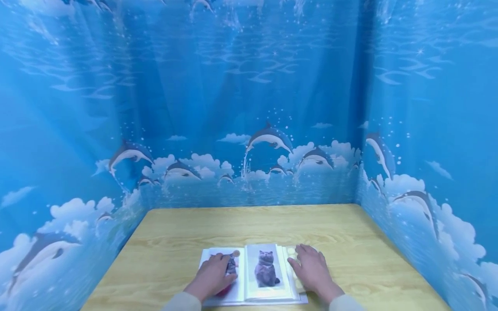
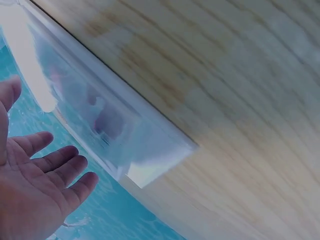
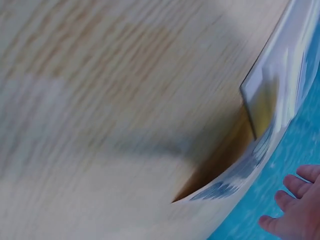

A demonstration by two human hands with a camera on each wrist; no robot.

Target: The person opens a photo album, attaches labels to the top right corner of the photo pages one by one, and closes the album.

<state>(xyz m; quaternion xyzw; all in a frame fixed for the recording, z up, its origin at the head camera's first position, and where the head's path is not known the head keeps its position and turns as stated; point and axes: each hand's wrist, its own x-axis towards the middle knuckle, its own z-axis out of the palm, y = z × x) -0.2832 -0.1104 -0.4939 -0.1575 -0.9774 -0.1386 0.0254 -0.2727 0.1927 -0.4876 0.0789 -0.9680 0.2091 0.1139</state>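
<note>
An open photo album (image 1: 285,295) lies on the table. On its right page is a picture of a sitting grey cat (image 1: 266,273). The left page holds another cat picture (image 1: 231,265), partly hidden by my left hand (image 1: 212,275), which is over that page with its fingers extended. At the album's right side, my right hand (image 1: 312,267) is over a pale yellowish sheet (image 1: 291,251) with round spots, fingers loosely spread. In the right wrist view, a curved sheet (image 3: 227,181) bends out from the album's edge, near the fingers.
The light wood-grain table (image 1: 163,242) extends behind the album and to both sides. A blue curtain (image 1: 249,86) printed with dolphins and clouds encloses the table at the back, left and right.
</note>
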